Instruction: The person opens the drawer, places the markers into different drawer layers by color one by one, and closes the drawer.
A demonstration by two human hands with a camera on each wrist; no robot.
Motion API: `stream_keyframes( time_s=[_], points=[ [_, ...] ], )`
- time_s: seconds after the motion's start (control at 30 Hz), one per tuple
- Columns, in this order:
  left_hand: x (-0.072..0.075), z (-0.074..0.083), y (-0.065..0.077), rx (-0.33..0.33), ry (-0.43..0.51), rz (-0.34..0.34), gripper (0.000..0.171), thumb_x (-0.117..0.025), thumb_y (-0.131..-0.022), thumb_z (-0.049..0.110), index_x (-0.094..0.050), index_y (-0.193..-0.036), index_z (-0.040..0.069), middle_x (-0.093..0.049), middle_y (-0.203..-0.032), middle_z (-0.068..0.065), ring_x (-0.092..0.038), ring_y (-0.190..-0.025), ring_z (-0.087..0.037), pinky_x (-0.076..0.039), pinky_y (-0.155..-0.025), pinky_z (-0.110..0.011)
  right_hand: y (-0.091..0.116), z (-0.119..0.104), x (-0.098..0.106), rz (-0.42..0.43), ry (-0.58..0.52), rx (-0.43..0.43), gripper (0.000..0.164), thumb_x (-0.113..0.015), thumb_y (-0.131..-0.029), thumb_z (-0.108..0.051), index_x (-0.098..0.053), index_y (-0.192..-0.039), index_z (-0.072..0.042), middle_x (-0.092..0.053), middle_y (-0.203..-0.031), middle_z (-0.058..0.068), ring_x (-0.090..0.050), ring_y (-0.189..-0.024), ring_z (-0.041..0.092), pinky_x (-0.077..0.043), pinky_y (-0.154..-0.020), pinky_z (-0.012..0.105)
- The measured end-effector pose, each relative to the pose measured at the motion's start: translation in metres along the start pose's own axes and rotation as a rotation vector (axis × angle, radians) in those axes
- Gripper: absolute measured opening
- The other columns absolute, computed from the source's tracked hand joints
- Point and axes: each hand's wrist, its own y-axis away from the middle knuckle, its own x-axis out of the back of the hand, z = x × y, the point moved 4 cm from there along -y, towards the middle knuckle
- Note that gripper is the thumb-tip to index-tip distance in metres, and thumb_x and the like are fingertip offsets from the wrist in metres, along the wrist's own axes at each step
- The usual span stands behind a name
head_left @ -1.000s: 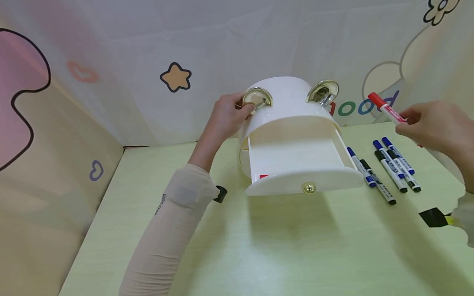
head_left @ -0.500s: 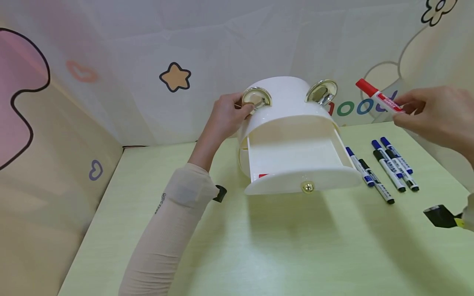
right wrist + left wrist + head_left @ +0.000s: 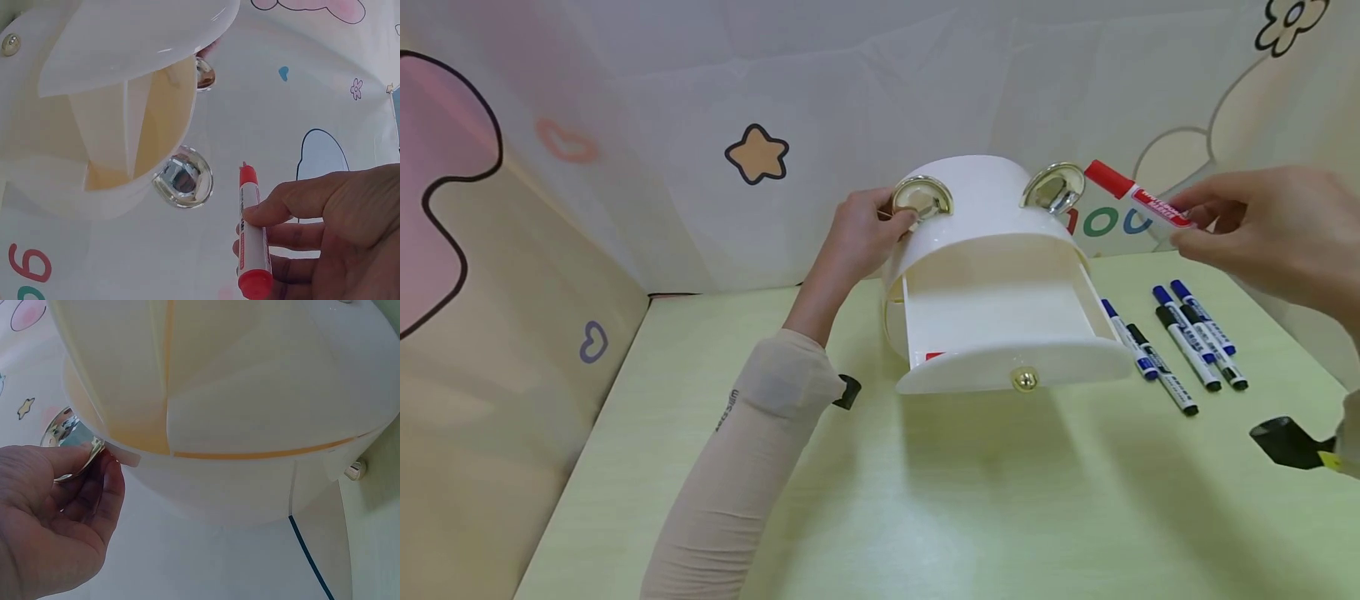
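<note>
A white rounded desktop box point(image 3: 981, 187) stands at the back of the table, its upper drawer point(image 3: 962, 373) pulled out. Two gold ear-like discs stick up from its top. My left hand point(image 3: 867, 233) pinches the left gold disc point(image 3: 925, 190) between thumb and fingers. To the right, raised above the table, my right hand point(image 3: 1273, 221) grips a red-capped marker point(image 3: 1138, 193) by its body. The marker tilts, with its cap up and to the left, close to the right gold disc point(image 3: 1054, 188). A small red piece point(image 3: 934, 356) shows in the drawer's front left corner.
Several blue and black markers point(image 3: 1187, 337) lie on the pale green table point(image 3: 715, 500), right of the box. A gold knob point(image 3: 1025, 379) sits on the drawer front. Behind the box hangs a white printed cloth point(image 3: 850, 100).
My right hand has risen a little and moved left with the red marker, bringing it nearer the box. The left hand keeps its place on the gold disc.
</note>
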Motion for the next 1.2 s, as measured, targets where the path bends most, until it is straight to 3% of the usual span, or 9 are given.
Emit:
stream_keyframes(
  time_s=[0.23, 0.63, 1.2],
  points=[
    [-0.001, 0.000, 0.000, -0.008, -0.015, 0.005, 0.014, -0.062, -0.102, 0.013, -0.070, -0.103, 0.002, -0.070, -0.096, -0.009, -0.065, -0.093, -0.018, -0.050, -0.076, -0.025, 0.002, -0.017, -0.003, -0.046, 0.036, 0.058, 0.036, -0.071, -0.095, -0.011, -0.066, -0.127, 0.006, -0.063, -0.100, 0.020, -0.053, -0.089, 0.037, -0.045, -0.053, 0.021],
    [-0.001, 0.003, 0.002, -0.011, -0.018, -0.003, 0.013, -0.061, -0.103, 0.013, -0.069, -0.100, 0.003, -0.068, -0.092, -0.008, -0.063, -0.089, -0.017, -0.049, -0.074, -0.025, 0.005, -0.044, -0.011, -0.112, 0.081, 0.164, 0.034, -0.072, -0.094, -0.017, -0.071, -0.124, -0.002, -0.064, -0.096, 0.009, -0.054, -0.083, 0.026, -0.041, -0.055, 0.030],
    [-0.003, 0.005, 0.002, 0.011, -0.028, 0.001, 0.013, -0.061, -0.103, 0.015, -0.067, -0.099, 0.004, -0.067, -0.095, -0.008, -0.062, -0.092, -0.018, -0.051, -0.075, -0.026, 0.010, -0.074, -0.034, -0.260, 0.032, 0.229, 0.028, -0.071, -0.093, -0.007, -0.074, -0.121, -0.004, -0.068, -0.096, 0.002, -0.057, -0.081, 0.020, -0.043, -0.059, 0.031]
  ],
)
